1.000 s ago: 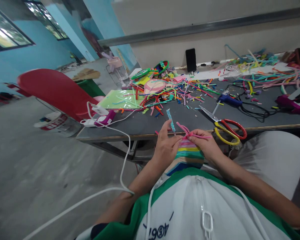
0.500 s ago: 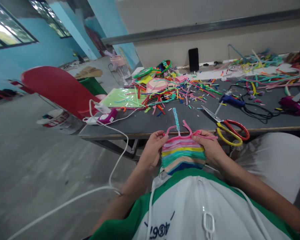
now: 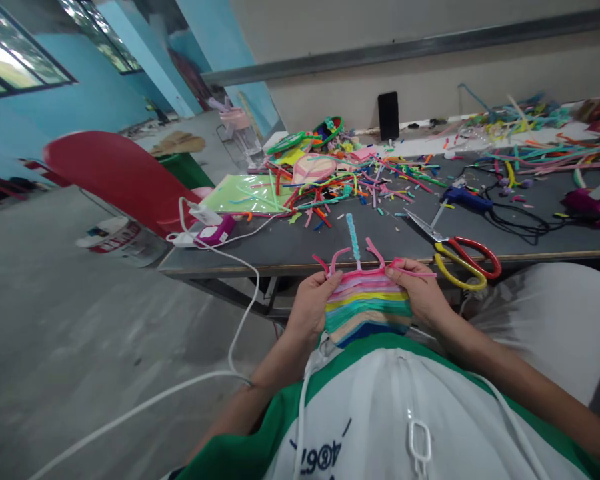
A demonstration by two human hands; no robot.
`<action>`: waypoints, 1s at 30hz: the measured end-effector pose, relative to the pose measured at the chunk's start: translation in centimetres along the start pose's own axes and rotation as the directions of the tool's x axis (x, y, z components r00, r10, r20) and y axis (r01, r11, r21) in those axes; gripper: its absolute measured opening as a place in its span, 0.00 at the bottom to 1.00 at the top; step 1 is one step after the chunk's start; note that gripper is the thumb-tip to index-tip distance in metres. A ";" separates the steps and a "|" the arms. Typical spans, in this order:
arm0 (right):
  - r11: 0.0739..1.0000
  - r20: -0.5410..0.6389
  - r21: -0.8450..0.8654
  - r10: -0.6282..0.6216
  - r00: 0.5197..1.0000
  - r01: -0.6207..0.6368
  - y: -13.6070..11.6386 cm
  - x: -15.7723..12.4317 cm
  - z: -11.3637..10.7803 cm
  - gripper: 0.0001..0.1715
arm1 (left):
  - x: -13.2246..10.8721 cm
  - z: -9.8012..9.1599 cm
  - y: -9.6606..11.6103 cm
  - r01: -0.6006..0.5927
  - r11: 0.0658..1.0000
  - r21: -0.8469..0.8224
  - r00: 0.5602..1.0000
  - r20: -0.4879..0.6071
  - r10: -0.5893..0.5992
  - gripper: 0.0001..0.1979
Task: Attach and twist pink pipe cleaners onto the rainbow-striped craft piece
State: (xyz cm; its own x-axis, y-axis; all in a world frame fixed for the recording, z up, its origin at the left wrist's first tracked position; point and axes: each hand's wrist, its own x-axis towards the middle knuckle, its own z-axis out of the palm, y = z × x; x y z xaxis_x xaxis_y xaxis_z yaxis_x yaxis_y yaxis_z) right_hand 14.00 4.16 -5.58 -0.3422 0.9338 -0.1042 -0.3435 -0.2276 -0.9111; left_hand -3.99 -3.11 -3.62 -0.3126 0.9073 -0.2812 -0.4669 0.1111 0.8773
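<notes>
Between my two hands is a striped panel of pipe cleaners [image 3: 367, 303], banded in pink, yellow, teal, beige and dark blue. Pink ends stick up from its top edge, and a light-blue stem [image 3: 353, 233] rises near the middle. My left hand [image 3: 314, 297] pinches the upper left corner, where a pink end pokes out above the fingers. At the upper right corner my right hand [image 3: 417, 288] is closed on the panel, with a pink pipe cleaner [image 3: 420, 274] sticking out past the thumb. The panel's lower edge lies close against my shirt.
Scissors [image 3: 453, 247] with red and yellow handles overhang the table [image 3: 300, 243] edge. Behind them lies a blue glue gun [image 3: 467, 199]. Pipe cleaner scraps [image 3: 330, 187] cover the back. A phone [image 3: 389, 115] leans on the wall. A white cable [image 3: 253, 300] hangs left, near a red chair [image 3: 115, 173].
My left hand has shifted slightly right and down along the panel's corner, and a pink end now shows above it. The right hand keeps its grip.
</notes>
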 end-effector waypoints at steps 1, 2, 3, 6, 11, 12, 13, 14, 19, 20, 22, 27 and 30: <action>1.000 -0.012 -0.007 -0.023 1.000 0.023 0.2 0.0 0.0 0.13 | 0.1 -0.1 -0.2 -0.007 1.000 -0.003 1.000 -0.017 0.007 0.17; 0.999 -0.026 -0.021 -0.046 0.999 0.046 0.3 0.0 0.0 0.12 | 0.1 -0.1 -0.3 -0.013 1.000 -0.004 0.999 -0.031 0.012 0.17; 0.997 -0.041 -0.039 -0.069 0.997 0.067 0.5 -0.1 0.1 0.12 | 0.1 -0.1 -0.4 -0.018 1.000 -0.003 0.999 -0.044 0.018 0.17; 0.989 -0.086 -0.087 -0.127 0.988 0.120 0.8 0.0 0.2 0.12 | 0.2 -0.1 -0.5 -0.032 0.999 0.007 0.997 -0.074 0.032 0.17; 0.996 -0.080 -0.054 -0.076 0.994 0.072 0.8 0.4 -0.1 0.13 | 0.6 0.1 -0.2 0.003 1.000 0.023 0.999 -0.040 -0.002 0.19; 0.997 -0.062 -0.050 -0.053 0.997 0.050 0.7 0.4 -0.2 0.13 | 0.6 0.0 -0.2 0.012 0.999 0.029 1.000 -0.023 -0.012 0.19; 0.999 -0.043 -0.043 -0.032 0.999 0.030 0.6 0.4 -0.3 0.13 | 0.6 -0.1 -0.2 0.017 0.999 0.036 1.000 -0.010 -0.016 0.19; 0.999 -0.027 -0.032 -0.016 1.000 0.015 0.5 0.4 -0.4 0.13 | 0.6 -0.1 -0.3 0.014 0.999 0.043 1.000 -0.001 -0.014 0.19; 0.997 0.008 0.036 0.068 0.998 -0.068 0.1 0.3 -0.3 0.14 | 0.2 -0.2 -0.1 0.023 0.999 0.037 0.999 0.032 -0.024 0.18; 0.995 0.020 0.042 0.086 0.996 -0.087 0.0 0.2 -0.3 0.15 | 0.2 -0.2 -0.1 0.032 0.999 0.036 0.999 0.037 -0.034 0.19; 0.993 0.032 0.047 0.108 0.994 -0.110 -0.1 0.2 -0.1 0.17 | 0.1 0.0 0.0 0.043 0.998 0.037 0.998 0.032 -0.045 0.19; 0.996 -0.005 0.004 0.092 0.996 -0.092 -0.3 0.4 0.0 0.17 | 0.1 0.3 -0.1 0.043 0.998 0.041 0.999 0.002 -0.044 0.18; 0.997 -0.021 -0.015 0.079 0.997 -0.079 -0.3 0.4 0.0 0.16 | 0.2 0.4 -0.1 0.041 0.999 0.026 0.999 -0.007 -0.041 0.18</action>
State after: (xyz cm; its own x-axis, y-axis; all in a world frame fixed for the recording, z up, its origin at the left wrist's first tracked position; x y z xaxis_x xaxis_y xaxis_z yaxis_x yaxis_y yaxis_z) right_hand 13.94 4.59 -5.29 -0.3498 0.9186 -0.1840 -0.3026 -0.2967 -0.9057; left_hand -3.67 -2.82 -3.66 -0.2989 0.8993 -0.3193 -0.4580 0.1584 0.8747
